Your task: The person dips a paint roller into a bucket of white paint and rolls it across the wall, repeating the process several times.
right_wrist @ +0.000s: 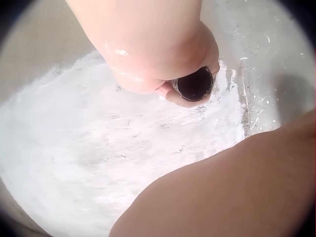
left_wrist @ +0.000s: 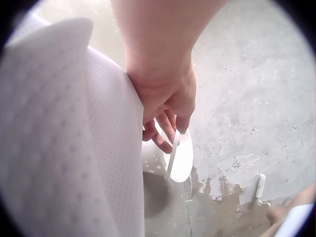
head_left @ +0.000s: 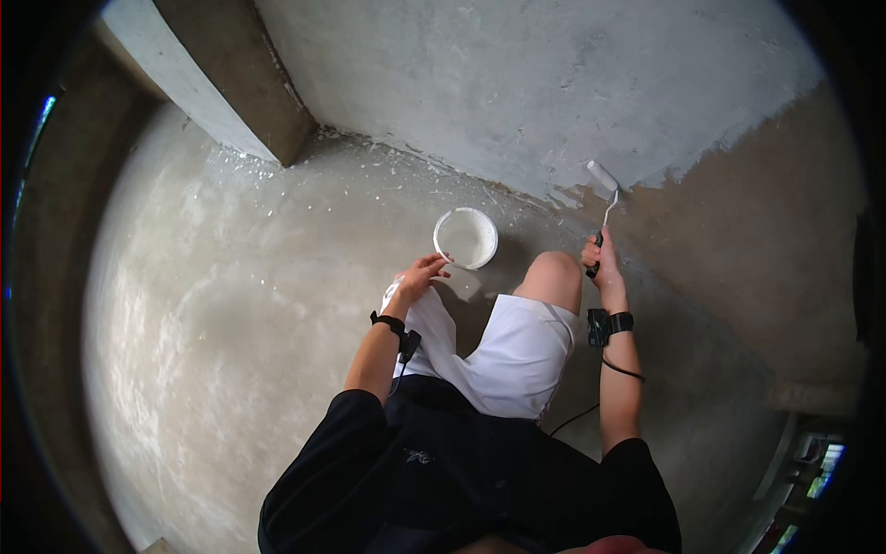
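The right hand grips the black handle of a paint roller, whose white sleeve lies against the lower wall near the edge of the pale coat. In the right wrist view, fingers wrap round the dark handle end; the roller's sleeve is hidden there. The left hand is at the near left rim of a white bucket on the floor. In the left wrist view, the left hand pinches the bucket's rim between thumb and fingers.
The wall is pale grey on the left and bare brown on the right. A column stands at the upper left. White specks dot the concrete floor. The person's bent knee is between bucket and right hand.
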Available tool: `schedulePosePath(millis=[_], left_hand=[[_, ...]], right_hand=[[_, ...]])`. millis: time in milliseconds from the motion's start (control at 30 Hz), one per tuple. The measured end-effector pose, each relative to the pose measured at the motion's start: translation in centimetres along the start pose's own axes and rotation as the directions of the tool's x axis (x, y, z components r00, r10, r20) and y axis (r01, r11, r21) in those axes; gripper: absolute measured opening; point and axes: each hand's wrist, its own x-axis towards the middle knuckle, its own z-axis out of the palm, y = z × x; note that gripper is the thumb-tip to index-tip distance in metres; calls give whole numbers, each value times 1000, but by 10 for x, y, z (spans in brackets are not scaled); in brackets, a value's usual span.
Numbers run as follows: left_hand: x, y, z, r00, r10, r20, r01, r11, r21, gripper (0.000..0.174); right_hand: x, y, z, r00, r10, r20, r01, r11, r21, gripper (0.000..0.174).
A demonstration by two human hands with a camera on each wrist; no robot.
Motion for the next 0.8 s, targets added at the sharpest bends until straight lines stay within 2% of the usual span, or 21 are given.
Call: schedulePosePath(millis=[33,267,467,533,567,633,667,733,800], left_hand=[[0,-1,1,1000,11,-10,-11,1000,-20,28],[-2,2,1,1000,11,-3,-11,1000,7,26],[-6,7,4,1000,11,5,-11,1000,19,21],[-7,7,3,1000,6,11,-6,1000,18,19],[-7,7,2,1000,6,9,-6,1000,19,19],[-6,5,-1,999,6,37,-6,1000,18,28],[-6,3,-1,999,7,34,-8,1000,19,28],[-6,1,0,1000,20,16,-20,999,-28,19],[-6,2,-2,1000,24,11,-24,999,-32,19]], right_hand=[[-3,-1,0,1000,-14,3,14,1000,-2,42],[-20,-11,-1,999,-40,16,40,999,23,42],[-16,-12,1,999,-30,16,30,999,-45,41],[4,-7,-7,997,81,3,-81,997,5,41],[16,-2,-11,997,82,4,-82,997,5,41],[42,9,-17,965,259,26,-260,954,145,41],[52,14,-17,951,308,6,-305,938,166,42],[59,24,-17,959,283,0,-280,951,132,43],[57,28,-15,971,238,-11,-236,967,93,45]])
